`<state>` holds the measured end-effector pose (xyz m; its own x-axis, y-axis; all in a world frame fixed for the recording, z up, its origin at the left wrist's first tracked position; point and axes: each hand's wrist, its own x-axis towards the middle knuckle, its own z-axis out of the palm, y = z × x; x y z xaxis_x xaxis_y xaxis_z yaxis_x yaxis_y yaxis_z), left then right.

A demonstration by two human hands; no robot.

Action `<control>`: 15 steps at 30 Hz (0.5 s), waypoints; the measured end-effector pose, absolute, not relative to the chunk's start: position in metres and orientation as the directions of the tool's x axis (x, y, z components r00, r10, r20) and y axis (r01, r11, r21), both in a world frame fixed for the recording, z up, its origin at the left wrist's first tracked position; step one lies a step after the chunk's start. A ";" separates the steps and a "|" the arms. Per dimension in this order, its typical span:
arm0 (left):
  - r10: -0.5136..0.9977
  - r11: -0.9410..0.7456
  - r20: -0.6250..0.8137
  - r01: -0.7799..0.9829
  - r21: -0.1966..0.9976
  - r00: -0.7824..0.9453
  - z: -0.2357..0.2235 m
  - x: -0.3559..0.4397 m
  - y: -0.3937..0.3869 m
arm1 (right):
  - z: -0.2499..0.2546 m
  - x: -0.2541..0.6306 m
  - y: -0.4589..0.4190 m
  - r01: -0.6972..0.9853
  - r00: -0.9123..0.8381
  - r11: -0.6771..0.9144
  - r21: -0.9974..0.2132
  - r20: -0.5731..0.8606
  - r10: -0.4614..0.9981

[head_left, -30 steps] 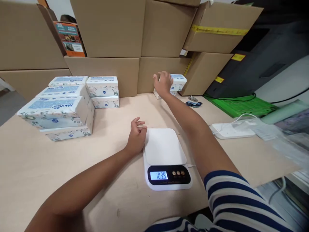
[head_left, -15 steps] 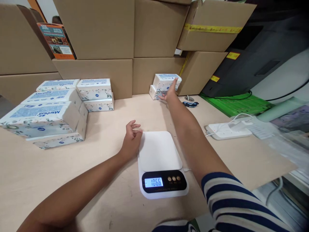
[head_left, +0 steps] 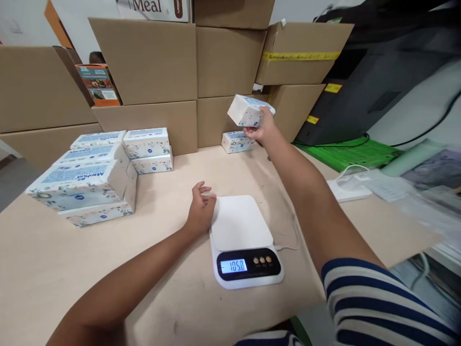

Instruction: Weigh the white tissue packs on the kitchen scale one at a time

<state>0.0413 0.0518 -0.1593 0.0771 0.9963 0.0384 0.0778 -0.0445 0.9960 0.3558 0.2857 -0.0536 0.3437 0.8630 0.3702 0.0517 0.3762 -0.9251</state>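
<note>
Over the far side of the table (head_left: 46, 269): a tissue pack (head_left: 247, 114) hangs tilted in the air, its right end hidden by the right hand (head_left: 266, 129).
Lower pack (head_left: 235, 143): on the table beneath, its right end partly covered by the same hand.
Right hand: arm stretched forward, thumb and fingers gripping the tissue pack.
Left hand (head_left: 200, 210): half curled, loosely unclosed, at the left edge of the scale (head_left: 243, 223); contact cannot be told.
Display (head_left: 234, 266): lit, last digit hard to read.
White box (head_left: 158, 10): cut off at the top, "Meal" legible.
</note>
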 end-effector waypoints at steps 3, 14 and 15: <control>0.995 -0.053 0.046 0.081 0.995 0.085 -0.159 0.043 0.053 | -0.040 0.356 0.222 -0.211 0.268 0.244 -0.947 0.183 0.946; 0.998 -0.050 0.055 -0.138 0.989 0.036 -0.168 0.048 0.062 | -0.103 0.311 -0.053 0.251 0.124 -0.086 -0.964 -0.056 0.991; 0.997 -0.066 0.072 -0.145 0.987 0.039 -0.171 0.048 0.064 | -0.106 0.311 -0.060 0.356 0.081 -0.033 -0.934 -0.004 0.997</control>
